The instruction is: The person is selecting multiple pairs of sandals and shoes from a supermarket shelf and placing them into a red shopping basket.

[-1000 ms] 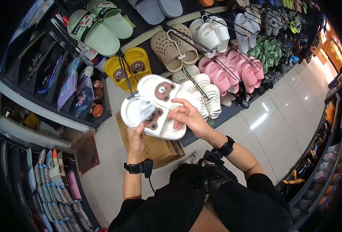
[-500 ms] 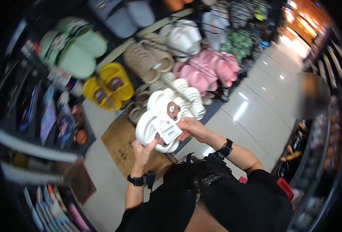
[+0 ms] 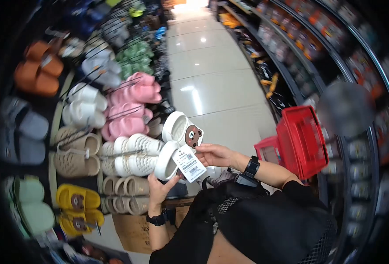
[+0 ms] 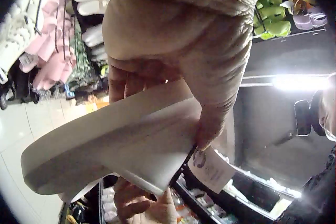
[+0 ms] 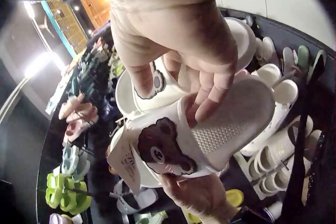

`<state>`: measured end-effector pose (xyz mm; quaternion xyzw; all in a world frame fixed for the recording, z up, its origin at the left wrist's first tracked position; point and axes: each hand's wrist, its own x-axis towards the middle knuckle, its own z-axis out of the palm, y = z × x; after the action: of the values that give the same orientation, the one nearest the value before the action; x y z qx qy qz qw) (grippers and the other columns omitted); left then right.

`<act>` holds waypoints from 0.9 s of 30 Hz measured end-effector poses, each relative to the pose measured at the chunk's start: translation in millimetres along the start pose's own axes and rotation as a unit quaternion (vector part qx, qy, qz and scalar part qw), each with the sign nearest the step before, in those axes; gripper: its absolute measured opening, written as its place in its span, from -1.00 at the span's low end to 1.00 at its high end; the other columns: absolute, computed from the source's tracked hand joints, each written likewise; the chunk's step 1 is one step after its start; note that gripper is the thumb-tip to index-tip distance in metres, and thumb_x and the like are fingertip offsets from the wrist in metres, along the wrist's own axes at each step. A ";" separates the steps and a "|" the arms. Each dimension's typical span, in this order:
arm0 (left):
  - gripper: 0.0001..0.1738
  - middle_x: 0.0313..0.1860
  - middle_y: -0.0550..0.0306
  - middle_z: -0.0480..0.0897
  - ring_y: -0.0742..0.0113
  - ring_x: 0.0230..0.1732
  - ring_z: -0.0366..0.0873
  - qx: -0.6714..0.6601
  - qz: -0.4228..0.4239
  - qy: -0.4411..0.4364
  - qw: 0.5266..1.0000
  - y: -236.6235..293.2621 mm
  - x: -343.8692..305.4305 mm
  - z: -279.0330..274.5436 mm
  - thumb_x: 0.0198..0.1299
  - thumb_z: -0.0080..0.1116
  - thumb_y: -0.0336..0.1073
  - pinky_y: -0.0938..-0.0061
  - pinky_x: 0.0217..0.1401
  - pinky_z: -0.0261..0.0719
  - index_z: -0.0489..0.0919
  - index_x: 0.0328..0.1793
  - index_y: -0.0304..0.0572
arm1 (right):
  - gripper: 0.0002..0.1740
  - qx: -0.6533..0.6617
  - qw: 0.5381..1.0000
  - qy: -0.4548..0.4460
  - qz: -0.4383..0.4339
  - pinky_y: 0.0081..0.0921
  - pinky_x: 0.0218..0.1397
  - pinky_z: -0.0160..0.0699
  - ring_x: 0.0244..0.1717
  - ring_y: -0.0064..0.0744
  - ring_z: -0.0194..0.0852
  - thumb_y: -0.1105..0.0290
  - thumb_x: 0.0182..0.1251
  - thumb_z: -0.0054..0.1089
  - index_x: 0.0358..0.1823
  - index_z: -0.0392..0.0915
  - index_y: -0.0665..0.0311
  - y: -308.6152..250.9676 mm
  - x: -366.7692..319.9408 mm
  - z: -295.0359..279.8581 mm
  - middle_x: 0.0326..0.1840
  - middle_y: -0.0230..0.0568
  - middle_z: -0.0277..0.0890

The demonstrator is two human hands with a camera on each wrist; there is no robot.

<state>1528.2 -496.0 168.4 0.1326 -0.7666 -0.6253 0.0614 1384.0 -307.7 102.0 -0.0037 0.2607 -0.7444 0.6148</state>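
Note:
A pair of white slippers with brown bear faces is held up in front of the body. My left hand [image 3: 160,189] grips the nearer slipper [image 3: 163,163] by its side, with the thumb on the strap in the left wrist view. On the farther slipper [image 3: 174,127], my right hand [image 5: 176,50] pinches the strap, its thumb over the bear patch and its fingers reaching into the foot opening. A white printed tag [image 3: 191,166] hangs over the nearer slipper, its print facing the head camera.
Slippers hang on a rack to the left: pink pairs [image 3: 130,119], beige clogs [image 3: 73,165], yellow bear slippers [image 3: 78,198]. A cardboard box [image 3: 133,231] sits below. Tiled floor [image 3: 216,75] runs between the rack and shelves. A red plastic basket [image 3: 304,141] is at the right.
The head view has swung right, bringing the red basket into view. The right hand, earlier loose over the slippers, now grips one. The tag has turned its printed side up, and the slippers have tilted.

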 end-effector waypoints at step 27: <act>-0.57 -0.25 0.04 0.60 0.37 -0.21 0.52 0.168 0.205 -0.349 0.899 101.4 257.7 485.2 -0.05 0.29 -0.36 0.49 -0.12 0.43 0.46 -0.05 -0.39 | -0.69 0.151 0.918 0.167 -0.327 -0.74 -0.55 0.09 -0.51 -0.69 0.24 0.07 0.30 -0.06 -0.06 0.34 0.07 -238.7 -343.7 -281.9 -0.40 -0.42 0.39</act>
<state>1142.5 -92.4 146.7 -0.2462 -0.8425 -0.4671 -0.1067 1157.9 141.6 60.4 0.1285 0.2288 -0.9240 0.2782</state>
